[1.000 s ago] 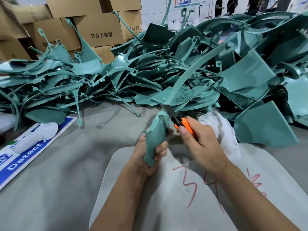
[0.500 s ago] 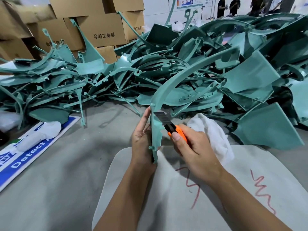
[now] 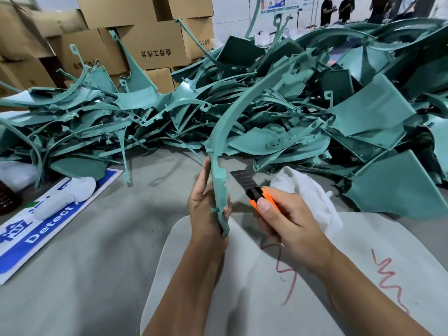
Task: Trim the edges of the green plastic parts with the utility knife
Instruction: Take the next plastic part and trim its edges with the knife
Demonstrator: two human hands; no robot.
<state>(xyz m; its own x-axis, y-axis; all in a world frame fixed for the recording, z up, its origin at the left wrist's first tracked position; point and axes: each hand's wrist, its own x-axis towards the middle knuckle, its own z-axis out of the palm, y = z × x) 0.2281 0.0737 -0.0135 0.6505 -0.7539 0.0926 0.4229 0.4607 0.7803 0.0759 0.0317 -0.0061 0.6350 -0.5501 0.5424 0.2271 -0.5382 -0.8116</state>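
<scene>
Left hand: the left hand [image 3: 206, 209] grips the lower end of a curved green part [image 3: 232, 122], fingers [image 3: 226, 210] wrapped round its edge, thumb laid along the near side.
Right hand: the right hand [image 3: 288, 224] is closed round the orange utility knife [image 3: 261, 198], thumb on top of the handle.
Blade: extended, pointing up-left, just beside the part's notched edge; whether it touches, I cannot tell.
Green part: arcs up and to the right, away from the fingers, over the heap.
Behind: a pile of green plastic parts [image 3: 363, 117] crowds the table [image 3: 84, 275] beyond both hands.
Right of knife: white cloth [image 3: 308, 190], touching the hand.
Under the arms: pale sheet [image 3: 266, 299] with red scribbles.
Far left: blue sign [image 3: 36, 234], white handheld device [image 3: 65, 197] on it.
Background: cardboard boxes [image 3: 150, 44].
</scene>
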